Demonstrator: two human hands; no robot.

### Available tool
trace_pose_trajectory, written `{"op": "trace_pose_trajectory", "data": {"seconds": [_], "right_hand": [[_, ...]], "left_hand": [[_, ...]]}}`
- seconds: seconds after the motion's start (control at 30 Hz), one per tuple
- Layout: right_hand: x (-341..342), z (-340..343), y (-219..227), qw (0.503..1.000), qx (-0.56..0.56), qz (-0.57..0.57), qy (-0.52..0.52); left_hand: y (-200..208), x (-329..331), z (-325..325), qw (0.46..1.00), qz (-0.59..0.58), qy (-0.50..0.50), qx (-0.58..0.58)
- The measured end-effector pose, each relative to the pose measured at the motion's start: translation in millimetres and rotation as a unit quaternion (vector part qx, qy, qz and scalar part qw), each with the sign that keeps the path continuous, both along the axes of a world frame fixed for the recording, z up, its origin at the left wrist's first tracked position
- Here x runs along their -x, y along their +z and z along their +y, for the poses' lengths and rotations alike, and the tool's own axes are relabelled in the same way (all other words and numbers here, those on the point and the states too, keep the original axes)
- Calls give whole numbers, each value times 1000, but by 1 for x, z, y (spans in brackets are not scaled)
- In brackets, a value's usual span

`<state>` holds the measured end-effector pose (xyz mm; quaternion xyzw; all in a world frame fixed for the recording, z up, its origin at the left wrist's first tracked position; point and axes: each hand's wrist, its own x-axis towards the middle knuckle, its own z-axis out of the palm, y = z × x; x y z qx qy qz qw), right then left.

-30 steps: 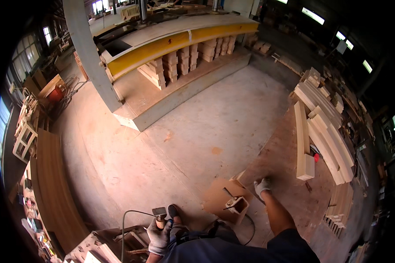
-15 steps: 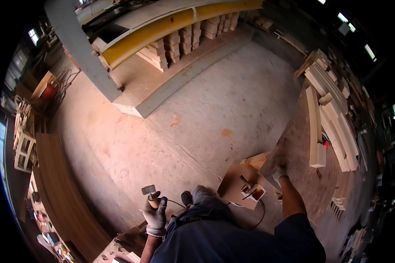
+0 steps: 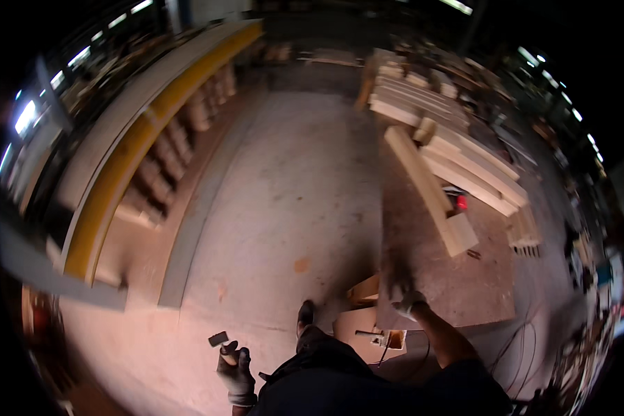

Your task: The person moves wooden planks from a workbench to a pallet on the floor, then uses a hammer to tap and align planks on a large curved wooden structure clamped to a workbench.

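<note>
My gloved left hand (image 3: 236, 374) is closed round the handle of a wooden-handled tool with a flat grey rectangular head (image 3: 218, 339), held up over the floor at lower left. The tool's exact kind is not clear. My gloved right hand (image 3: 410, 304) reaches to the near left part of a brown tabletop (image 3: 478, 291), its fingers apart and apparently touching the surface, with nothing in them. Just below it, lower than the tabletop, an open box (image 3: 396, 340) sits on a brown board (image 3: 353, 322), with a stick-like tool (image 3: 369, 334) lying across it.
Long pale timber pieces (image 3: 430, 194) lie on the tabletop's far part, beside a small red object (image 3: 462, 202). At left stands a long bench with a yellow edge beam (image 3: 125, 180), stacked wood blocks (image 3: 170, 152) beneath. Cables (image 3: 523, 353) hang at lower right.
My view has swung right, so the yellow-edged bench now lies further left. My body has moved up to the tabletop. My left hand still grips the tool; my right hand stays at the tabletop.
</note>
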<state>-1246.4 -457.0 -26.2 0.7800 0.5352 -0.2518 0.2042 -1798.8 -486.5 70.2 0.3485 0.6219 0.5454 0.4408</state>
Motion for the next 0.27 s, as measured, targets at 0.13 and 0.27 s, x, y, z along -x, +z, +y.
{"op": "trace_pose_trajectory", "data": {"seconds": [0.13, 0.27], "right_hand": [[-10, 31, -53, 996, -86, 4, 28], [-6, 93, -65, 983, 27, 142, 110]], "left_hand": [[22, -10, 98, 997, 1, -69, -22], [28, -26, 172, 989, 22, -144, -31]]}}
